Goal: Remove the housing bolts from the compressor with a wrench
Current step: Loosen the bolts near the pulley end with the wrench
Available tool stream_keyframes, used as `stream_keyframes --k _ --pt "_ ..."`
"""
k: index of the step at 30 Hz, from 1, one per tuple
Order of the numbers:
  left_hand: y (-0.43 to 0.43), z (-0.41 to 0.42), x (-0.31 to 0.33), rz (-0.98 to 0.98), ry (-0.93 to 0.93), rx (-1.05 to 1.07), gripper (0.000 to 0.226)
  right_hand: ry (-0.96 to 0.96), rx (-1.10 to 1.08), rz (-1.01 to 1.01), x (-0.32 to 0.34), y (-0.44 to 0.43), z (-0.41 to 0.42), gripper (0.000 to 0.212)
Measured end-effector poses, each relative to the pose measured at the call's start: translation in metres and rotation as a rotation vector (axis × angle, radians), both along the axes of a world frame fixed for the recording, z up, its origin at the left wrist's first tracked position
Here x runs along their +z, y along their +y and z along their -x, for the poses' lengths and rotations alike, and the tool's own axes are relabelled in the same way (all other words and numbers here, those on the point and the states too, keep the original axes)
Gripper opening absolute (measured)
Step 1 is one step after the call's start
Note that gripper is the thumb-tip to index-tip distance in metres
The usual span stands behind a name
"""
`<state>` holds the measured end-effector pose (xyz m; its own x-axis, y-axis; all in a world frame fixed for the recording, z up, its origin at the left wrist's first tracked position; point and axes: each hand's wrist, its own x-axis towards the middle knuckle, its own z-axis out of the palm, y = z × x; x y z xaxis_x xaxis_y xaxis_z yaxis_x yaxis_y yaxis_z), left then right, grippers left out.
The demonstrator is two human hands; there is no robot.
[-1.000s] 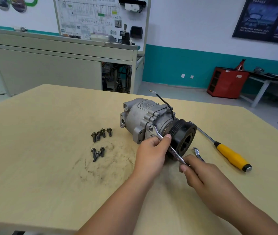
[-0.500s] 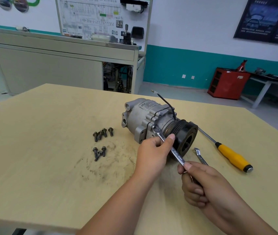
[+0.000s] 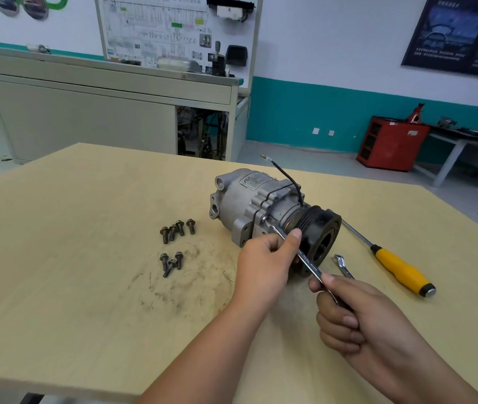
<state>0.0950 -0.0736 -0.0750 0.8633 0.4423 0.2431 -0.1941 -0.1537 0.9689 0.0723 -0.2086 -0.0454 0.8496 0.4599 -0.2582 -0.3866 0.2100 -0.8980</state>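
Only "HV" reads, atop the wall diagram board (image 3: 156, 27); wrench (image 3: 308, 263) stamping illegible

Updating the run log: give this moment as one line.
wrench on compressor bolt | left hand pinches wrench near head | right hand grips handle | loose bolts on table

The one camera sits on the person's head and looks forward and down across the table (image 3: 57, 258), so both forearms come in from the bottom edge. The left hand (image 3: 264, 263) and right hand (image 3: 357, 316), both holding the wrench (image 3: 309, 265), fill the lower middle at close range, with the compressor (image 3: 246, 199) just beyond them near the centre. The wide lens also takes in the room behind: the grey cabinet (image 3: 86, 118) upper left and the white and teal wall (image 3: 334, 53) along the top, well away.
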Motion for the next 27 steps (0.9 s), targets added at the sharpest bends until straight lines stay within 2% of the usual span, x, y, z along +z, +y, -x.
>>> stream_keyframes --k 12,18,27 --pt "0.000 -0.002 -0.001 0.054 0.039 -0.015 0.046 -0.045 0.051 0.078 0.002 -0.007 -0.013 0.029" --pt "-0.002 -0.001 -0.002 0.026 0.016 -0.019 0.046 0.007 0.055 0.033 0.002 -0.009 -0.011 0.021" --pt "-0.002 -0.001 0.001 -0.003 -0.019 0.011 0.050 0.131 0.022 -0.074 0.006 -0.008 -0.009 0.021"
